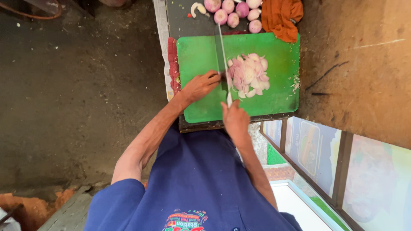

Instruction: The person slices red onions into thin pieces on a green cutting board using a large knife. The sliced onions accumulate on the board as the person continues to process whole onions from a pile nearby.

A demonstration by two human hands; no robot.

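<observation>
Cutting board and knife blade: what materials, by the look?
Cutting board: likely plastic, going by its uniform bright green, matte surface and rounded corners. Knife blade: looks like steel, long, thin and pale grey with a light sheen. The handle is hidden in the right hand.

Onion slices (249, 75) lie on the cutting board (197, 55) — right of the knife (223, 60) — whole onions (233, 13) beyond.

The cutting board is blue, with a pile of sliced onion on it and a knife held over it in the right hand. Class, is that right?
Not quite. The head view shows the cutting board is green, not blue. The sliced onion lies on it, and the right hand holds the knife over it.
</observation>
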